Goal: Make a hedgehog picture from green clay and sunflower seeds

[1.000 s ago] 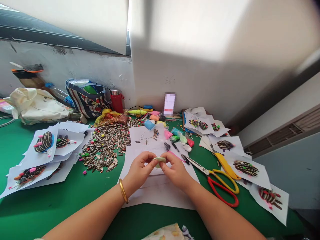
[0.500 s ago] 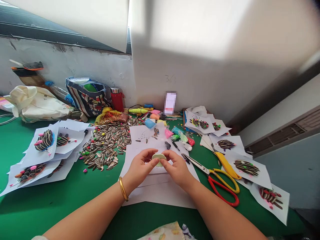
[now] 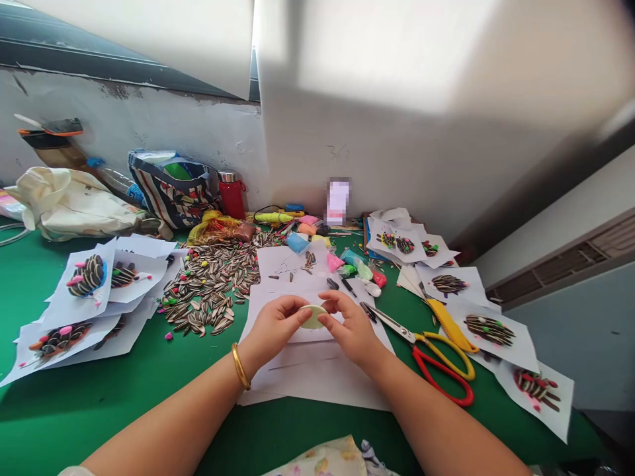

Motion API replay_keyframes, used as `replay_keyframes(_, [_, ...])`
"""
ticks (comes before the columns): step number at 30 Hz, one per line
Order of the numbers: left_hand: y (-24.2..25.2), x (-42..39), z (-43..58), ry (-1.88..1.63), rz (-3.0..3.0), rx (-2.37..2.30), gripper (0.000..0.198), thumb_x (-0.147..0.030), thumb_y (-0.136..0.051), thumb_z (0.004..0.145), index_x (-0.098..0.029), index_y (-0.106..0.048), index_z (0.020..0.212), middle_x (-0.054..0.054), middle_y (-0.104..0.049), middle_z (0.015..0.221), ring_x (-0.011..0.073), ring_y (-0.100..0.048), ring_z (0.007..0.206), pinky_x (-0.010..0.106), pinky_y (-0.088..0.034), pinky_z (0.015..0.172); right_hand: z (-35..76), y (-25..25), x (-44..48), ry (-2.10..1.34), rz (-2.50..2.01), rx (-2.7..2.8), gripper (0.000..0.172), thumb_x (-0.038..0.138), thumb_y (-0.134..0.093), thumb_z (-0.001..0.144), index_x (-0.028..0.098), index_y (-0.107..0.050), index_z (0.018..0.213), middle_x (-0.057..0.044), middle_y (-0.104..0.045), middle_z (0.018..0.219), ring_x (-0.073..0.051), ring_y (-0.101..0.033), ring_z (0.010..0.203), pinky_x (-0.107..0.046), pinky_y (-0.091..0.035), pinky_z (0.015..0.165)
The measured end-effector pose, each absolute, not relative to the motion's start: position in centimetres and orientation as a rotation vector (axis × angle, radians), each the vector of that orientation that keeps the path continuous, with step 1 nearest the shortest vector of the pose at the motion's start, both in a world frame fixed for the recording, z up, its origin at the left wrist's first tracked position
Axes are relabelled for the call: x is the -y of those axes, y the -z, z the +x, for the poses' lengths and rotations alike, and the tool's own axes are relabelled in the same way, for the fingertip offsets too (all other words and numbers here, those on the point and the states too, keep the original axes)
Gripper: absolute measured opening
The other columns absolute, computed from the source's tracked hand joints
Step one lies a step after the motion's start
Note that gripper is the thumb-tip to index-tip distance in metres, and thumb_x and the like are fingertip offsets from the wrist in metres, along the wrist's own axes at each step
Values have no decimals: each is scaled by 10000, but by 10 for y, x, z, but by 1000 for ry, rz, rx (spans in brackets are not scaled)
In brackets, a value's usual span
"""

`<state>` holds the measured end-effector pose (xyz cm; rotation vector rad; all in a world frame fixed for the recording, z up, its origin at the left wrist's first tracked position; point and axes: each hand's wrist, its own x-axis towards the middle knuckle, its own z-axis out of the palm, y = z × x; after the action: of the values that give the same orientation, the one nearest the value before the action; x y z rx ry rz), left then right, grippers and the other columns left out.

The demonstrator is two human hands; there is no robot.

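While the left hand [image 3: 278, 325] and right hand [image 3: 351, 330] pinch opposite edges of a flat pale-green disc [image 3: 313, 318], it is above white paper [image 3: 322, 380] on the near middle of the green counter [image 3: 149, 410]. Striped seeds [image 3: 213, 281] spread to the left, and scissors [image 3: 411, 336] rest to the right.

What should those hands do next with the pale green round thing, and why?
Maybe lower the pale green disc onto the white paper: it looks flat and round, and the left hand and right hand hold its edges over that paper.
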<state>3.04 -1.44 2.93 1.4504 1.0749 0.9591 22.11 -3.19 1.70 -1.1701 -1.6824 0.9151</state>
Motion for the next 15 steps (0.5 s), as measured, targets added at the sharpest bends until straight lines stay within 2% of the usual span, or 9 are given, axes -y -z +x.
replay_keyframes(2, [-28,12,28,-996,1373,-1073,320,-477,-683,804,-161,-686,857,44,-671,813,166,-595,731,280,-492,651,222,-17,31,-947,-1135,1669,337,433,-533,938,230,-576,1203,-61,-646,1027,-196,-605,954,-332,-488,835])
replay_keyframes(5, [-26,10,27,-1023,1302,-1074,337,-480,-687,807,-156,-687,899,50,-671,845,161,-593,734,268,-483,631,221,-19,30,-997,-1090,1684,322,441,-555,929,224,-600,1162,-61,-652,1074,-195,-598,971,-328,-479,856])
replay_keyframes(7, [-24,11,28,-1005,1309,-1046,330,-469,-691,809,-155,-688,908,51,-671,861,159,-597,757,265,-484,651,220,-20,29,-1008,-1098,1701,269,422,-600,902,216,-631,1071,-43,-659,1006,-185,-588,918,-313,-473,833])
replay_keyframes(12, [-23,15,32,-965,1393,-1006,464,-417,-747,764,-184,-649,1153,49,-673,919,173,-614,821,289,-504,718,215,-23,30,-987,-1199,1693,167,359,-581,899,205,-630,856,2,-608,794,-151,-546,765,-268,-439,709])
replay_keyframes(15, [-24,15,33,-954,1485,-1093,295,-431,-704,795,-164,-706,922,43,-670,829,170,-602,769,285,-491,697,214,-25,32,-1002,-1206,1728,135,317,-580,891,206,-631,832,8,-603,779,-145,-538,753,-253,-427,688])
